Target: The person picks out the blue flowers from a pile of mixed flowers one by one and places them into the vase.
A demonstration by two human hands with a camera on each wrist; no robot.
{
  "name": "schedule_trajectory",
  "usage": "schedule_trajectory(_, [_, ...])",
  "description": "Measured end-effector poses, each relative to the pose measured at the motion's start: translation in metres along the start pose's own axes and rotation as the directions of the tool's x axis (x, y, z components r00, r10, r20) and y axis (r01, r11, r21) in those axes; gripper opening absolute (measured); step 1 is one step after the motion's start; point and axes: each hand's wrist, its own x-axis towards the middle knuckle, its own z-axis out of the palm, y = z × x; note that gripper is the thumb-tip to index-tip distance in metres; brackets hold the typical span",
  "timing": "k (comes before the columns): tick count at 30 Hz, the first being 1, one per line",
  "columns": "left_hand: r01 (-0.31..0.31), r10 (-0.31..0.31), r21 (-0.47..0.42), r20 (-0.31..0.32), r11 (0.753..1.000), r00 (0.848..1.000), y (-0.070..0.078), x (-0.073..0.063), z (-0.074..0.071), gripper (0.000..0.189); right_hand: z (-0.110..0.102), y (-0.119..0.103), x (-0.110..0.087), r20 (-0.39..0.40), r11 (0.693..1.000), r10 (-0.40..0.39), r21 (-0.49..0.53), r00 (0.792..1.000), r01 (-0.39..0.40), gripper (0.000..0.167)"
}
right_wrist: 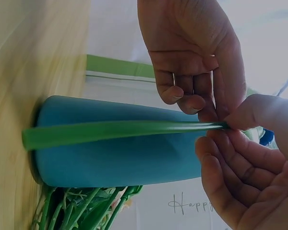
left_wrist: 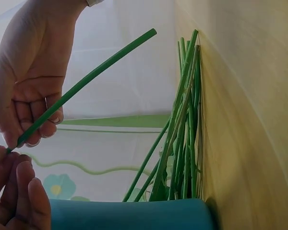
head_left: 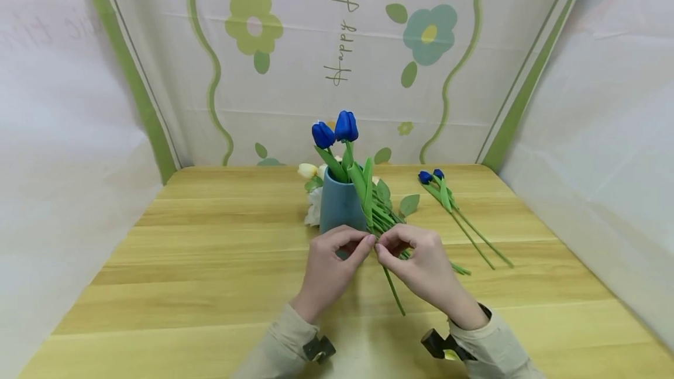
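Both hands meet in front of a blue-grey vase point(head_left: 339, 206) and pinch one green stem between thumb and fingertips. The left hand point(head_left: 330, 265) is on the vase side, with the right hand point(head_left: 423, 265) close beside it. This stem point(right_wrist: 110, 133) slants down past the fingers to a bare end above the table. Higher up it carries long green leaves point(head_left: 362, 189) and appears to lead to a blue tulip head point(head_left: 346, 126). Another blue tulip point(head_left: 323, 134) stands in the vase. Where the fingertips meet, the stem is mostly covered.
On the right of the wooden table point(head_left: 210, 285) lie blue tulips point(head_left: 447, 197) with long stems. A bundle of green stems point(left_wrist: 182, 124) lies beside the vase. Pale flowers point(head_left: 314, 206) show behind it. Fabric walls point(head_left: 337, 98) enclose the table's back and sides.
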Motion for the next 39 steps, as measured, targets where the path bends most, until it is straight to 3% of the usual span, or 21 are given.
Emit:
schedule_trajectory(6, [0.041,-0.041,-0.012,0.005,0.999,0.999,-0.001,0.0,0.002,0.011,-0.002,0.0,-0.001,0.007,1.0,-0.002,0.006,1.0,0.002,0.025])
schedule_trajectory(14, [0.04,-0.04,-0.021,-0.001,0.999,0.999,0.0,-0.003,0.004,0.009,0.0,0.003,-0.003,0.008,1.0,-0.028,0.001,1.0,0.028,0.024])
schedule_trajectory(19, [-0.005,0.005,0.011,-0.021,1.0,1.0,0.002,-0.002,0.004,0.008,-0.004,0.003,-0.002,0.031,0.999,-0.049,0.013,0.998,0.048,0.02])
schedule_trajectory(23, [-0.09,0.094,0.067,-0.06,0.994,0.994,0.002,-0.001,0.005,0.006,-0.013,0.004,-0.001,0.058,0.999,-0.006,0.052,0.998,0.003,0.019])
schedule_trajectory(27, [-0.129,0.136,0.088,-0.085,0.988,0.987,0.001,-0.001,0.006,0.004,-0.022,0.01,-0.002,0.023,0.995,0.064,0.072,0.998,-0.066,0.017])
schedule_trajectory(33, [-0.151,0.163,0.097,-0.131,0.984,0.978,-0.001,0.002,0.005,0.006,-0.028,0.018,-0.005,0.02,0.982,0.157,0.106,0.987,-0.158,0.011])
schedule_trajectory(39, [-0.11,0.132,0.119,-0.195,0.987,0.972,0.003,0.009,0.003,0.005,-0.033,0.016,-0.008,0.0,0.962,0.214,0.176,0.977,-0.211,0.01])
